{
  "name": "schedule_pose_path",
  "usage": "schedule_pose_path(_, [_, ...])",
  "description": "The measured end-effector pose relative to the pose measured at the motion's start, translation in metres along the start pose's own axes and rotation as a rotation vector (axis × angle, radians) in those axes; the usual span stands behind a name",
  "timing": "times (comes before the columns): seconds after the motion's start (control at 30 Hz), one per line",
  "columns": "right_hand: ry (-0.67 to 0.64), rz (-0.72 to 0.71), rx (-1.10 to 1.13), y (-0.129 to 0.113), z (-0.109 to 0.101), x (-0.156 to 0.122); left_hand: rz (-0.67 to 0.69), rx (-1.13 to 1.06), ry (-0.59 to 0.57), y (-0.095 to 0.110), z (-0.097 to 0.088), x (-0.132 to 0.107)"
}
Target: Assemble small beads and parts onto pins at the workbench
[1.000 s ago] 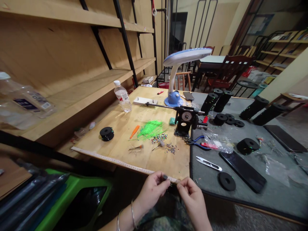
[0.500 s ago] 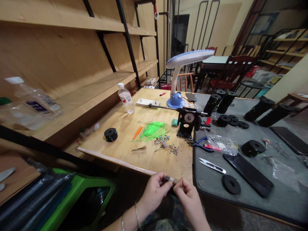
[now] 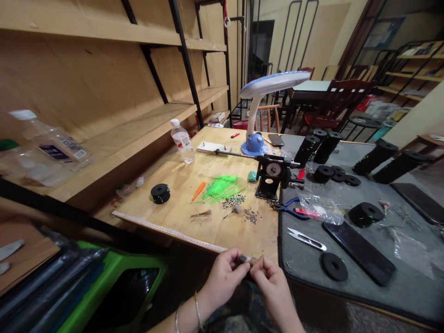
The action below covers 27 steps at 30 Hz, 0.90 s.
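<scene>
Just past the table's front edge, my left hand (image 3: 223, 276) pinches a small dark grey piece (image 3: 243, 258) between thumb and forefinger. My right hand (image 3: 271, 279) is close beside it, its thumb and forefinger pressed together. What the right fingertips hold is too small to make out. On the table beyond lie a bunch of bright green strands (image 3: 222, 188), a heap of coloured beads (image 3: 233, 200), small metal pieces (image 3: 251, 215) and an orange-handled tool (image 3: 198, 191). To the right of my hands are thread snips (image 3: 306, 238) and a black foam spool (image 3: 333, 266).
A black winding device (image 3: 269, 175) with a long rod stands mid-table before a blue-and-white lamp (image 3: 255, 143). A bottle (image 3: 182, 142) and black spools (image 3: 160, 193) are at left. Pliers (image 3: 290, 206), a phone (image 3: 359, 252) and several foam rolls (image 3: 328, 147) occupy the grey mat (image 3: 364, 291).
Both hands keep nearly the same pose and place. The view has shifted very slightly; nothing on the table has visibly moved.
</scene>
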State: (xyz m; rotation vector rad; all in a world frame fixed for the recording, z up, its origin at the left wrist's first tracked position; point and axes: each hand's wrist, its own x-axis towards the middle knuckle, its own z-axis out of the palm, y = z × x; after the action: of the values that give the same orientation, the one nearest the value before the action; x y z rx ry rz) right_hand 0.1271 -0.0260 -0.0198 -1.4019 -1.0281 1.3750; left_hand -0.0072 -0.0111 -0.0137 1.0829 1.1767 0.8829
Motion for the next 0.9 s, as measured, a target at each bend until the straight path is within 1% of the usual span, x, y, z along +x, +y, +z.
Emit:
schedule_pose_path(0.17, [0.011,0.008,0.026,-0.002,-0.001,0.001,0.065,0.092,-0.003,0.000,0.000,-0.002])
schedule_pose_path(0.33, [-0.033,-0.010,-0.007,0.003,-0.006,0.005,0.114,0.185,-0.002,-0.001,-0.002,-0.003])
schedule_pose_path(0.47, [-0.062,0.005,-0.015,0.007,-0.009,0.007,0.125,0.231,-0.009,-0.003,-0.003,-0.003])
schedule_pose_path(0.6, [-0.090,0.018,0.004,0.003,-0.009,0.007,0.123,0.257,-0.014,-0.003,-0.002,-0.003])
schedule_pose_path(0.73, [-0.045,0.035,0.022,-0.005,-0.006,0.006,0.104,0.231,-0.025,0.001,0.000,-0.005])
schedule_pose_path(0.9, [0.012,0.071,0.101,-0.011,0.001,0.004,0.096,0.196,-0.018,0.003,0.004,-0.006])
